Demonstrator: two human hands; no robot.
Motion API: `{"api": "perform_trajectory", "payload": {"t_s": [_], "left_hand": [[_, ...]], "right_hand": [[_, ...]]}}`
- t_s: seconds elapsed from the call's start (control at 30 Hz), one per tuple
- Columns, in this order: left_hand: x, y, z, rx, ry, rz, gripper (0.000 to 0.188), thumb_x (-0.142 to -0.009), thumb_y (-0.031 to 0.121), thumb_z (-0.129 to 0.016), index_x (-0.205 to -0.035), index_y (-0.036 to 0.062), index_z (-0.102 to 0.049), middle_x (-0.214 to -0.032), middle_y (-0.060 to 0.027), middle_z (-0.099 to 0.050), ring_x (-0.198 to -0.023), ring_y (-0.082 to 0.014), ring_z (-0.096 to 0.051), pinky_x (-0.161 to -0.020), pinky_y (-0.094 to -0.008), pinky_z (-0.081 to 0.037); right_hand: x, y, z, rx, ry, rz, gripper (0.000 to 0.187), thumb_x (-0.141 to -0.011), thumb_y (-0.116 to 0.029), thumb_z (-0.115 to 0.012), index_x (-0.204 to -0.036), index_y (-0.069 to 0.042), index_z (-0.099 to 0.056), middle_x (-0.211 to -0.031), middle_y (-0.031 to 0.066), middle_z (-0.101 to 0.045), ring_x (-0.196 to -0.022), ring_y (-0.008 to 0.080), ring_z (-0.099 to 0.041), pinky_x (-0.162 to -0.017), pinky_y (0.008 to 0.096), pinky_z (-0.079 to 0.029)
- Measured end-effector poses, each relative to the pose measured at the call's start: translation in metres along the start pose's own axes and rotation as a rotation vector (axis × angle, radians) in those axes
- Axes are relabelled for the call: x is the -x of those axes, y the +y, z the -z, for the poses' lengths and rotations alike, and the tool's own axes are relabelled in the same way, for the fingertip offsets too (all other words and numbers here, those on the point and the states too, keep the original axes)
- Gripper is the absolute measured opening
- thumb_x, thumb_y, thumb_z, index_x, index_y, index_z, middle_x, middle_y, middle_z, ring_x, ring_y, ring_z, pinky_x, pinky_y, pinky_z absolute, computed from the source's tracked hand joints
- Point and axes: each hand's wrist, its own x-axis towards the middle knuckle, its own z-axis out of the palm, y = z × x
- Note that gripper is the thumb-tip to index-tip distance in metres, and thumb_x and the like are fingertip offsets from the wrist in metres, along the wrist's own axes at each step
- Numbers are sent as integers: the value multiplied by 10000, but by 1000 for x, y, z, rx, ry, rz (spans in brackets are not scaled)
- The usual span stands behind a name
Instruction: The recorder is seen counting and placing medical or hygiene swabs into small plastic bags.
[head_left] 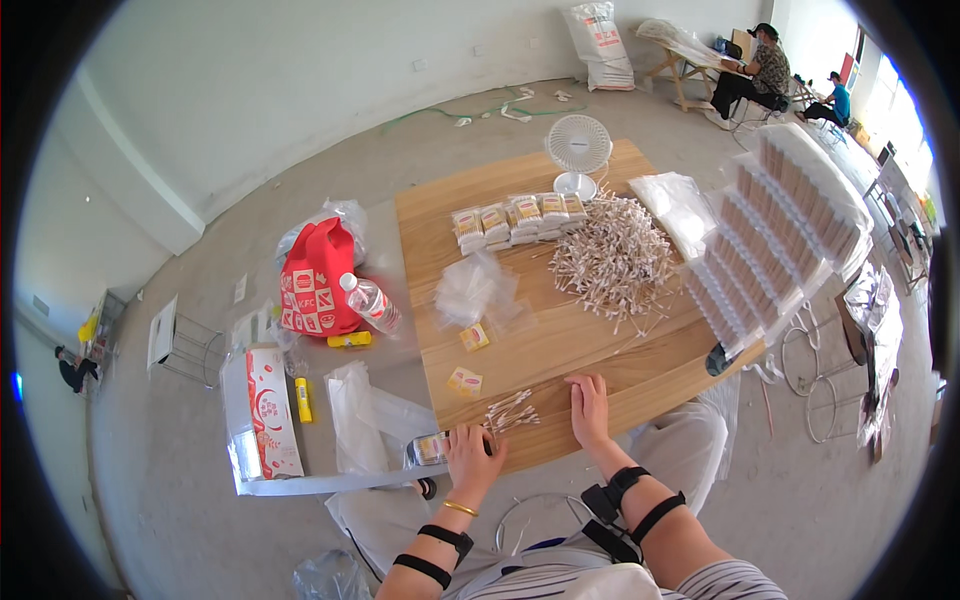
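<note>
Where the near edge of a wooden table point(430, 225) faced the person, the left hand point(474, 458) rested with its fingers bent downward; whether they were clamped on anything could not be told. The right hand point(588, 408) lay flat on the tabletop to its right, fingers extended, close together and holding nothing. Between them lay a small loose bunch of cotton swabs point(513, 411), just ahead and to the right of the left fingers, which were the nearer. Most of its sticks slanted from lower left to upper right, toward the right hand. Beyond lay two yellow cards, point(465, 382) then clear plastic bags point(468, 288), a large swab heap point(615, 258) and a white fan point(578, 148).
</note>
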Motion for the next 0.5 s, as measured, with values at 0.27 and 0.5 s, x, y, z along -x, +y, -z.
{"api": "perform_trajectory", "payload": {"t_s": [0.27, 0.5], "left_hand": [[-1, -6, -6, 1, 101, 69, 144, -813, 234, -768, -790, 148, -655, -880, -38, -597, -943, -276, -583, -843, -456, -376], [-12, 4, 10, -170, -45, -253, 165, -771, 206, -777, -874, 153, -659, -911, -42, -593, -967, -278, -574, -860, -448, -387]], "right_hand": [[2, -1, -1, 104, -78, 72, 111, -1002, -119, -580, -1052, -69, -665, -1065, 151, -609, -1033, 382, -562, -919, 471, -467], [2, -1, -2, 136, -72, 99, 111, -999, -138, -587, -1034, -75, -672, -1063, 142, -608, -1026, 368, -564, -920, 473, -465]]}}
